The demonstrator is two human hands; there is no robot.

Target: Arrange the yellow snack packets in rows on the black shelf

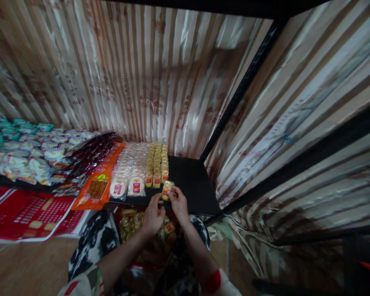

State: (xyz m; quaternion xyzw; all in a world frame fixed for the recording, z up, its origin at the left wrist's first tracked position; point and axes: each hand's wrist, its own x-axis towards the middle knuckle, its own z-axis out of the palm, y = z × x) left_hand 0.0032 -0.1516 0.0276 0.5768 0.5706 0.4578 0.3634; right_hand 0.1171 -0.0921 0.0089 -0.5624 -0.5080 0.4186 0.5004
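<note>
Both my hands meet at the front edge of a black shelf [194, 185]. My left hand [153, 216] and my right hand [179, 204] pinch a small yellow snack packet [167, 189] between their fingertips, holding it just in front of the rows of like yellow packets [157, 162]. The packet stands at the right end of the front row. Beneath my hands, on my lap, lies a clear bag with more yellow packets [132, 224].
White round cake packets [129, 172] fill the shelf left of the yellow rows, then orange packs [97, 187], dark red packs [91, 158] and green-white packs [21, 148]. A red printed sheet [24, 211] hangs below. Striped satin cloth [142, 74] lines the back and right side.
</note>
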